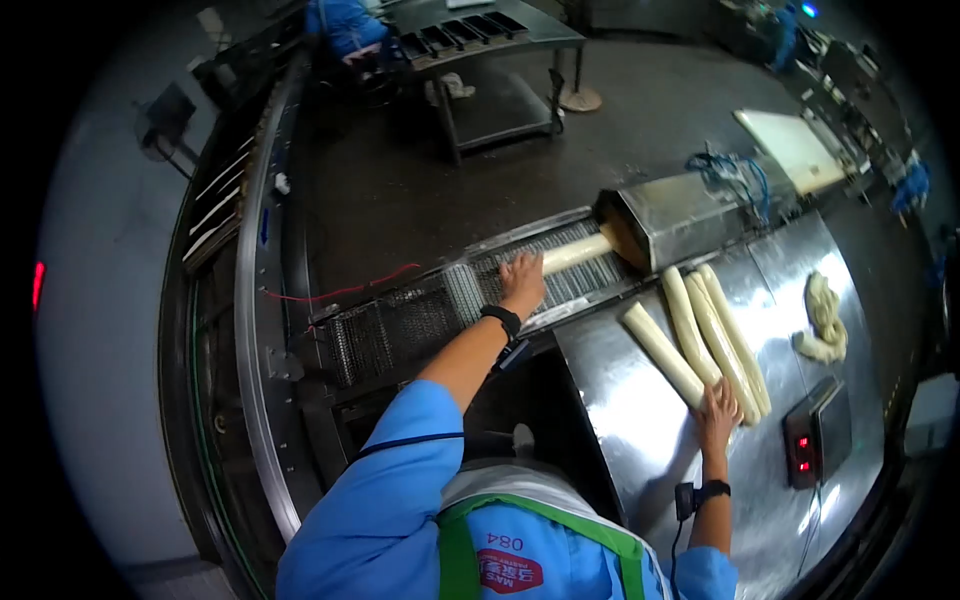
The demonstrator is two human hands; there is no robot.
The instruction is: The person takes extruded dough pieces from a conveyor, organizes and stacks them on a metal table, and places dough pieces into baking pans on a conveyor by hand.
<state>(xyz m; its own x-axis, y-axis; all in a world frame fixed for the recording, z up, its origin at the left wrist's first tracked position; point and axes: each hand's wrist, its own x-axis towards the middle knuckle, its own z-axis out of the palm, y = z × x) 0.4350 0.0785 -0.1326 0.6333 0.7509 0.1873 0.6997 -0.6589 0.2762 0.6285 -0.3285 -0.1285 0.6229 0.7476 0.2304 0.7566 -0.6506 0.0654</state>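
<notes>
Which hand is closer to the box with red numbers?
Right. The right hand is on dough rolls left of the box; the left hand is farther off, over the conveyor.

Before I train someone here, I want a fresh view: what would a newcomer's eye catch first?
Probably the long pale rolls on the shiny metal table, with the right hand touching them. Then another roll on the mesh conveyor, the left hand at its end. Red digits glow on the scale at right.

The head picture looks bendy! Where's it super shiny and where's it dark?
In the head view, edges bow and the corners are black; also in the head view, glare whitens patches of the near table, while the floor looks dim.
</notes>
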